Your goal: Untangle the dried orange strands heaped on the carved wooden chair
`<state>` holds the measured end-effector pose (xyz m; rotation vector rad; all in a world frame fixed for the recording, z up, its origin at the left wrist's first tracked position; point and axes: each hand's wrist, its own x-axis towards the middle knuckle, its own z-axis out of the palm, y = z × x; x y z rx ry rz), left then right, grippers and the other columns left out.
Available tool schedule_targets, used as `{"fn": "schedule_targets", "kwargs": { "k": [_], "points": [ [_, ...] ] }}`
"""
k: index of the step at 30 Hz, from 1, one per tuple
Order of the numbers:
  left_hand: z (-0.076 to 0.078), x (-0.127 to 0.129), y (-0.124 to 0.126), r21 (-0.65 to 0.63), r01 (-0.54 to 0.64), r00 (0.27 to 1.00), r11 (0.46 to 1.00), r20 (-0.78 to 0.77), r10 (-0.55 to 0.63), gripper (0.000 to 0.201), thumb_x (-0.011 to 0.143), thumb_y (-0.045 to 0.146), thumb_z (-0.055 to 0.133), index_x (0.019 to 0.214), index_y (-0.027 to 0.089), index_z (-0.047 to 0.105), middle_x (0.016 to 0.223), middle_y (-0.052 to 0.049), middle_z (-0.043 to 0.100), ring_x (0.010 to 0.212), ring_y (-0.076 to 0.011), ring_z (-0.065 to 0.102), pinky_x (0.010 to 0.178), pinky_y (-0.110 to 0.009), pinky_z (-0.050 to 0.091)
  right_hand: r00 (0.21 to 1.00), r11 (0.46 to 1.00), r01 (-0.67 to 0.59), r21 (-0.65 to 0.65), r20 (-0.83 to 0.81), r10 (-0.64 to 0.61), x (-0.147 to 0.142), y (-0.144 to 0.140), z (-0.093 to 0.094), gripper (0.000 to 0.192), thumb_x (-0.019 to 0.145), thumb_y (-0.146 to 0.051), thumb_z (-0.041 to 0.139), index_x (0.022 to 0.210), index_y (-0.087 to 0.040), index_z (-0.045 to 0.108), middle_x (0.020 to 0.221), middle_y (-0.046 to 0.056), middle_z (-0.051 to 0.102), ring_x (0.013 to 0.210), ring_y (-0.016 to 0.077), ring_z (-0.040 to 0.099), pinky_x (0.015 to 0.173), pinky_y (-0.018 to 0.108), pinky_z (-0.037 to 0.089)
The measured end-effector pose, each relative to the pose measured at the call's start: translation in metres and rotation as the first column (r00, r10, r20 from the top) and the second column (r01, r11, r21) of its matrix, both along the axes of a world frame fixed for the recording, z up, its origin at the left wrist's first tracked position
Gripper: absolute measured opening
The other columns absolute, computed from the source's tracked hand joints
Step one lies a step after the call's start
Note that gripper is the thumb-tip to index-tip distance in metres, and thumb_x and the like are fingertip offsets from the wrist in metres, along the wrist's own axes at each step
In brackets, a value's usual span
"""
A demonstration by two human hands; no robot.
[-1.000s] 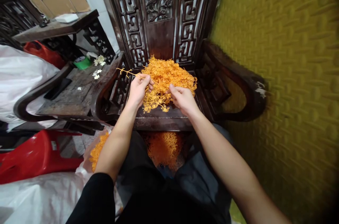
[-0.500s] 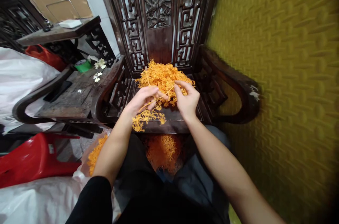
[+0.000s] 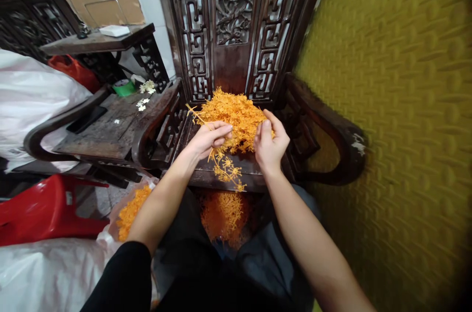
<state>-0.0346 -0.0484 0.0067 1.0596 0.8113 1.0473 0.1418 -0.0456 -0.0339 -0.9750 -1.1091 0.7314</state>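
Head view: pile [image 3: 234, 108] sits on chair [image 3: 231, 66]; left hand [image 3: 210, 139] at pile's front left, fingers closed on a sprig [image 3: 227, 170] that dangles in front of pile; a stem [image 3: 196, 114] pokes out left of pile. Half a second back both hands were close together at a stem, now right hand [image 3: 272, 145] is apart at pile's right edge, fingers curled, so left probably carries the sprig alone. Can't tell if right grips anything; left's fingers hide where stem and sprig might join; orange stuff [image 3: 225, 211] below pile partly shadowed
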Motion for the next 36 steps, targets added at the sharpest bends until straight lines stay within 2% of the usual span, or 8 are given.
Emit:
{"fn": "schedule_targets", "kwargs": {
  "k": [4, 8, 11, 13, 17, 21, 28, 36],
  "points": [
    [0.0, 0.006, -0.003, 0.007, -0.013, 0.998, 1.0, 0.057, 0.012, 0.055, 0.063, 0.031, 0.09, 0.065, 0.018, 0.037, 0.057, 0.008, 0.047, 0.043, -0.0002, 0.031, 0.042, -0.018, 0.017, 0.971, 0.974, -0.109, -0.198, -0.23, 0.062, -0.005, 0.006, -0.003, 0.059, 0.088, -0.064, 0.059, 0.127, -0.019, 0.063, 0.065, -0.004, 0.048, 0.041, 0.0084, 0.036, 0.033, 0.023, 0.028],
    [-0.003, 0.006, 0.0, 0.005, -0.063, 0.994, 0.998, 0.091, 0.062, 0.066, 0.064, 0.03, 0.09, 0.066, 0.02, 0.025, 0.055, 0.009, 0.039, 0.045, -0.0016, 0.036, 0.044, -0.018, 0.019, 0.942, 0.851, -0.336, -0.404, -0.172, 0.289, -0.005, 0.002, -0.003, 0.066, 0.082, -0.073, 0.062, 0.113, -0.015, 0.068, 0.049, -0.011, 0.029, 0.036, 0.0077, 0.026, 0.032, 0.022, 0.018],
    [-0.001, 0.001, 0.002, 0.023, -0.026, 0.982, 0.999, 0.187, 0.021, 0.064, 0.072, 0.035, 0.086, 0.065, 0.019, 0.024, 0.054, 0.01, 0.031, 0.044, -0.0011, 0.032, 0.045, -0.018, 0.021, 0.809, 0.729, -0.52, -0.445, 0.019, 0.588, -0.006, -0.003, -0.003, 0.062, 0.082, -0.065, 0.068, 0.121, -0.017, 0.069, 0.049, -0.008, 0.044, 0.038, 0.0092, 0.036, 0.037, 0.022, 0.029],
    [0.002, -0.002, 0.003, 0.036, 0.029, 0.969, 0.999, 0.243, -0.037, 0.06, 0.077, 0.038, 0.081, 0.064, 0.018, 0.026, 0.055, 0.009, 0.031, 0.042, -0.0005, 0.028, 0.045, -0.018, 0.023, 0.759, 0.756, -0.548, -0.358, 0.168, 0.629, -0.009, -0.005, -0.005, 0.053, 0.082, -0.052, 0.074, 0.122, -0.018, 0.071, 0.067, -0.001, 0.065, 0.055, 0.0139, 0.057, 0.055, 0.027, 0.049],
    [0.005, 0.0, 0.0, 0.037, 0.023, 0.964, 0.999, 0.262, -0.032, 0.048, 0.08, 0.039, 0.078, 0.071, 0.019, 0.036, 0.061, 0.008, 0.04, 0.041, -0.0008, 0.029, 0.043, -0.017, 0.022, 0.904, 0.966, -0.249, -0.073, 0.341, 0.259, -0.014, -0.003, -0.008, 0.025, 0.087, -0.036, 0.068, 0.1, -0.017, 0.077, 0.1, 0.008, 0.076, 0.094, 0.0235, 0.069, 0.093, 0.039, 0.052],
    [0.0, 0.008, -0.004, -0.027, -0.062, 0.989, 0.998, 0.13, 0.065, 0.039, 0.076, 0.038, 0.083, 0.087, 0.019, 0.051, 0.07, 0.006, 0.054, 0.04, 0.0001, 0.034, 0.039, -0.016, 0.016, 0.882, 0.971, 0.056, 0.23, 0.444, -0.156, -0.008, -0.005, -0.005, 0.023, 0.094, -0.028, 0.058, 0.103, -0.02, 0.078, 0.093, 0.009, 0.071, 0.087, 0.0225, 0.066, 0.086, 0.037, 0.053],
    [-0.011, 0.01, -0.003, -0.036, -0.08, 0.996, 0.996, -0.043, 0.078, 0.04, 0.065, 0.033, 0.091, 0.088, 0.012, 0.066, 0.065, 0.004, 0.056, 0.04, 0.0004, 0.037, 0.038, -0.018, 0.017, 0.798, 0.952, -0.018, 0.307, 0.578, -0.172, 0.0, -0.006, 0.003, 0.038, 0.096, -0.027, 0.054, 0.131, -0.024, 0.069, 0.088, 0.007, 0.062, 0.079, 0.0208, 0.061, 0.079, 0.037, 0.055],
    [-0.008, 0.011, -0.001, -0.039, -0.075, 0.997, 0.996, -0.031, 0.074, 0.034, 0.08, 0.043, 0.078, 0.09, 0.017, 0.057, 0.082, -0.001, 0.068, 0.04, -0.0008, 0.043, 0.035, -0.016, 0.014, 0.848, 0.941, 0.071, 0.331, 0.476, -0.232, 0.001, -0.002, 0.001, 0.027, 0.094, -0.031, 0.062, 0.115, -0.023, 0.076, 0.085, 0.006, 0.06, 0.076, 0.0196, 0.06, 0.075, 0.036, 0.053]
  ]
}}
